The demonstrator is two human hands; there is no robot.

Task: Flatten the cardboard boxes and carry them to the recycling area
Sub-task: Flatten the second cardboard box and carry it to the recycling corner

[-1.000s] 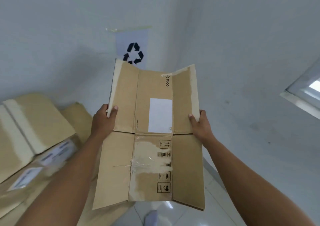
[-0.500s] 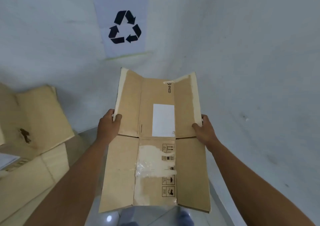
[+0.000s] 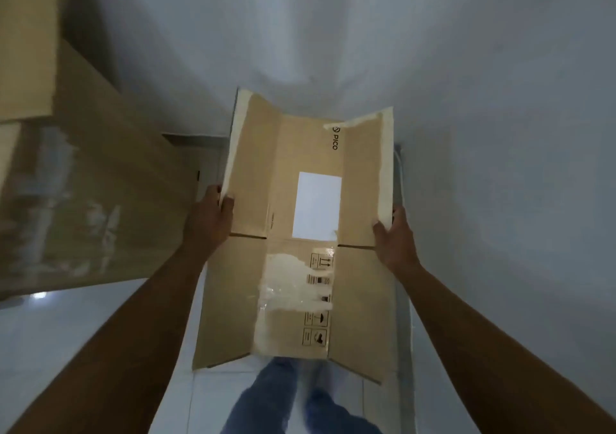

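pale grey walls meet in a corner ahead of us, and glossy white floor tiles (image 3: 66, 333) run underneath. we hold a flattened cardboard box (image 3: 300, 233) out in front of our chest, above the floor and close to the corner, its far flaps fanned slightly upward and its near flaps hanging toward our legs. our left hand (image 3: 210, 223) grips the left edge of the box about halfway along, the thumb curled over onto the upper face and the fingers hidden behind the cardboard. our right hand (image 3: 395, 237) grips the right edge at about the same height, thumb on the face, the rest wrapped behind. both are closed on the cardboard, and both forearms are bare.

on the box's middle panel we see a blank white label (image 3: 316, 205), the printed word "pico" near the far end, a column of small black handling symbols nearer to us, and shiny remnants of clear tape (image 3: 290, 287) with pale torn patches. strips of pale tape line the outer edges of the far flaps.

below the box our blue jeans (image 3: 266, 400) show, blurred. to the left, more brown cardboard (image 3: 100, 183) is stacked against the wall, also blurred, some of it glinting like tape or film.
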